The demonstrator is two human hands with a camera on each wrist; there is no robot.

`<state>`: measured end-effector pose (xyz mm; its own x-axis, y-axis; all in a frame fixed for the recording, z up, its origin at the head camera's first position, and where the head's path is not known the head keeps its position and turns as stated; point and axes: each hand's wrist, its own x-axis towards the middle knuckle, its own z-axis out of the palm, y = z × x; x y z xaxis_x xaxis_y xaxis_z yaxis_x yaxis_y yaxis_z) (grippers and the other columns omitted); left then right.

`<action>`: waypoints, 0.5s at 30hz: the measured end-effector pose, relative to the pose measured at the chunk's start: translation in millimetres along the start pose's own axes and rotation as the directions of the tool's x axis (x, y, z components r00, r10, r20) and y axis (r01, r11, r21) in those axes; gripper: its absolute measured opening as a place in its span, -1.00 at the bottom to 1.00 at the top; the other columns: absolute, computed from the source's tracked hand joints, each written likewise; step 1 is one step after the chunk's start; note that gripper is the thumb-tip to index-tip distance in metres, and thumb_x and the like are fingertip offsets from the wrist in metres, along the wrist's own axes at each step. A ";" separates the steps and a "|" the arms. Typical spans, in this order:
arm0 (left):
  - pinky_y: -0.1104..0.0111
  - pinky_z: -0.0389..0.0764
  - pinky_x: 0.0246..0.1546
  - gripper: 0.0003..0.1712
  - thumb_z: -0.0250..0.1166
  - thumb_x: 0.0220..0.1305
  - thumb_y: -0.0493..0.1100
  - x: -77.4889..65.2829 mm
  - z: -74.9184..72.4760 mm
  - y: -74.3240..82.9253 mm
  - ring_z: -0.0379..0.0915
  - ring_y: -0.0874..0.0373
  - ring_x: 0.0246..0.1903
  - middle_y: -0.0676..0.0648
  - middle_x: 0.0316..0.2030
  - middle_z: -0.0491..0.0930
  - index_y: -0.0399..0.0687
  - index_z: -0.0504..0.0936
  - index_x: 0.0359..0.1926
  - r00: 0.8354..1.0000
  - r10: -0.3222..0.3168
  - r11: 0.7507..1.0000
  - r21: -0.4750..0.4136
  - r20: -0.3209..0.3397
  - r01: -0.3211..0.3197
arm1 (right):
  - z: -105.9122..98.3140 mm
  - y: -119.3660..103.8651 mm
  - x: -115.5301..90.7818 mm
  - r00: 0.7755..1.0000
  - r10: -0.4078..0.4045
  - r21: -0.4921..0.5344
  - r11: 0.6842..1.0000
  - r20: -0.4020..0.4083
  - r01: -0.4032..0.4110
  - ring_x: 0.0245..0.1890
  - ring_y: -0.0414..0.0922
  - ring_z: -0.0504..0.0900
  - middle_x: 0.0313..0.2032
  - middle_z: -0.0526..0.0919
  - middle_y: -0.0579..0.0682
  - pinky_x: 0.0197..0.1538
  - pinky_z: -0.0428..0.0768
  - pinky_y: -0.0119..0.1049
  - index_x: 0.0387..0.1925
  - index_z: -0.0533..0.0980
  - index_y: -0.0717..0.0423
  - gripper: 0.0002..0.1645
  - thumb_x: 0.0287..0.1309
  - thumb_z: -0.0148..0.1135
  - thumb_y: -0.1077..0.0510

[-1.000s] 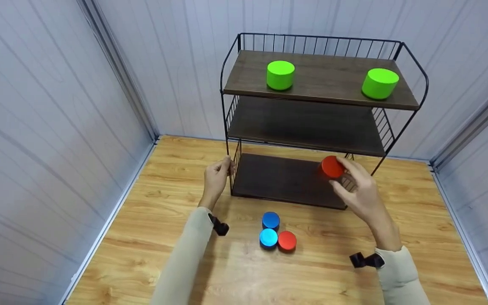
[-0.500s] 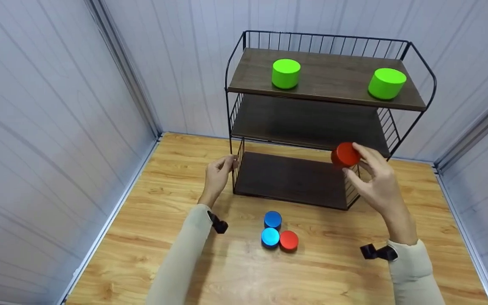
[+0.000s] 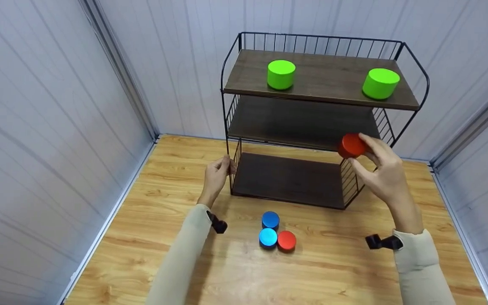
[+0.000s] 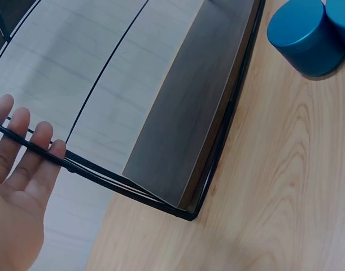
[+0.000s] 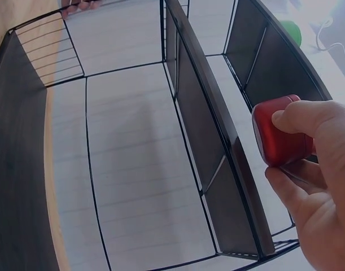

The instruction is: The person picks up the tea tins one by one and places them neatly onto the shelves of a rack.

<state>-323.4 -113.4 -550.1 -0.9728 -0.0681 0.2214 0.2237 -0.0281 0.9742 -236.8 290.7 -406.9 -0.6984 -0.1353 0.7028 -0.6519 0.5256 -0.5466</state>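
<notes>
My right hand [image 3: 386, 173] pinches a small red cylindrical tin [image 3: 352, 146] between thumb and fingers. In the head view the tin overlaps the front edge of the middle shelf, near its right end. The right wrist view shows the tin [image 5: 279, 130] tilted, above the level of the middle board [image 5: 209, 124]. My left hand [image 3: 215, 176] grips the left front post of a black wire rack [image 3: 328, 78] with dark wooden shelves. In the left wrist view its fingers [image 4: 39, 164] lie along the thin black bar.
Two green tins, one at left [image 3: 281, 75] and one at right [image 3: 380, 84], stand on the top shelf. Two blue tins [image 3: 270, 219] and another red tin [image 3: 286, 240] stand close together on the wooden surface [image 3: 244, 275] before the rack. Pale panels enclose the sides and back.
My right hand has carried the red tin up and to the right, from in front of the bottom shelf to the middle shelf's edge. The left hand stays on the post.
</notes>
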 end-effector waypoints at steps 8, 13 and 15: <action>0.28 0.72 -0.25 -0.48 0.08 0.56 0.03 1.3 0.3 2.1 0.56 0.21 -0.50 0.01 -0.56 0.63 -0.13 0.66 -0.51 1.000 -0.025 1.000 0.003 -0.004 0.025 | -3.5 10.0 9.6 1.000 0.014 -0.028 0.999 -0.024 -0.015 0.02 -0.46 0.58 0.12 0.59 0.37 0.07 0.54 -0.67 0.27 0.49 0.40 -0.29 0.03 0.48 0.51; 0.36 0.70 -0.28 -0.48 0.06 0.60 -0.04 1.8 -0.3 2.3 0.54 0.25 -0.51 0.06 -0.58 0.60 -0.12 0.64 -0.53 0.999 -0.034 0.999 -0.005 0.005 0.034 | -4.9 15.8 14.2 0.998 0.060 -0.055 0.997 -0.028 -0.062 -0.04 -0.48 0.60 0.12 0.60 0.36 0.00 0.56 -0.68 0.28 0.49 0.38 -0.32 0.10 0.48 0.42; 0.36 0.71 -0.28 -0.49 0.05 0.61 -0.08 2.3 -0.4 2.6 0.54 0.24 -0.51 0.06 -0.58 0.60 -0.13 0.64 -0.53 0.999 -0.043 0.999 -0.011 0.007 0.044 | -5.7 18.2 15.5 0.997 0.076 -0.088 0.993 -0.030 -0.078 -0.05 -0.40 0.64 0.13 0.61 0.35 0.00 0.55 -0.70 0.28 0.50 0.36 -0.33 0.12 0.49 0.39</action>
<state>-325.1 -114.0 -547.1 -0.9820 -0.0597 0.1792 0.1818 -0.0421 0.9824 -257.7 302.9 -403.4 -0.7366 -0.0701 0.6727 -0.5670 0.6064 -0.5576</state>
